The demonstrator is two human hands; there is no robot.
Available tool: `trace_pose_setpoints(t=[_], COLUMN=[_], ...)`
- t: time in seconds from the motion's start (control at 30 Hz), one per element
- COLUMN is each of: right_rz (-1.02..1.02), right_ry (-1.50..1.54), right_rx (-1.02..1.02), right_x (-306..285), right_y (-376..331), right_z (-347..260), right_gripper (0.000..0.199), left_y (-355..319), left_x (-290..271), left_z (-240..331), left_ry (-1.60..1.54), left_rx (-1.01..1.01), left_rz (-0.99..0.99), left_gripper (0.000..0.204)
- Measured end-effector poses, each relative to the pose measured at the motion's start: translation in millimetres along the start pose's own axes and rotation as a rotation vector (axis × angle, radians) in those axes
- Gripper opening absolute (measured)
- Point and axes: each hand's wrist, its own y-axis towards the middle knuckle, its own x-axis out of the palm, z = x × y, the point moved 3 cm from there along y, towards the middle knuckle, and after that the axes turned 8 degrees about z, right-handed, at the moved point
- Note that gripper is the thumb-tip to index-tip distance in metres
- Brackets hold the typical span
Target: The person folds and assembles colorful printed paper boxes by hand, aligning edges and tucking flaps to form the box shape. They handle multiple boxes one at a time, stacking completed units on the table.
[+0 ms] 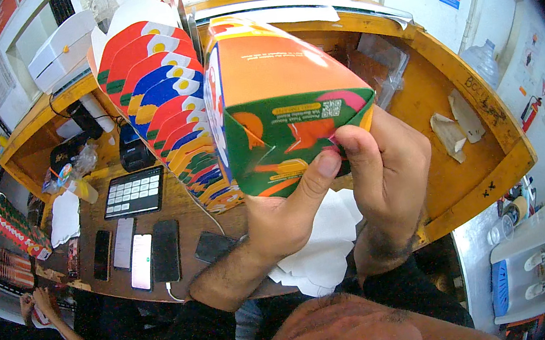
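A colourful cardboard food box [291, 67], folded into shape, is lifted in front of me. Its orange side faces up, and its green end with printed shapes is turned toward me. My left hand [295, 218] grips the lower edge, its thumb pressed on the green end and its other fingers hidden behind the box. My right hand [389, 163] is closed at the right corner, thumb against the folded flaps. Left of the box stands a long row of nested folded cartons [163, 95] in red, blue and yellow. White flat card pieces [324, 238] lie beneath my hands.
Several phones [140, 262] and a tablet [134, 192] lie on the brown table at left. A white printer [64, 49] stands far left. A yellow wooden rim [479, 99] encloses the right side. Another person's hands [42, 303] work at lower left.
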Motion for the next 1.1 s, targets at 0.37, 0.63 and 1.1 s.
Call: trace_pose_setpoints(t=[0.37, 0.63, 1.1], right_rz=[0.056, 0.13, -0.317], right_ry=[0.034, 0.464, 0.165], right_rx=[-0.069, 0.254, 0.05], right_x=[-11, -15, -16], right_y=[-3, 7, 13], right_z=[-5, 25, 42], right_gripper=[0.031, 0.104, 0.078], left_y=[-12, -12, 38], left_x=[12, -11, -21], left_z=[25, 0, 35], left_ry=[0.258, 1.13, 0.194], left_rx=[0.028, 0.385, -0.196], left_rz=[-0.056, -0.534, -0.184], left_gripper=[0.037, 0.047, 0.065])
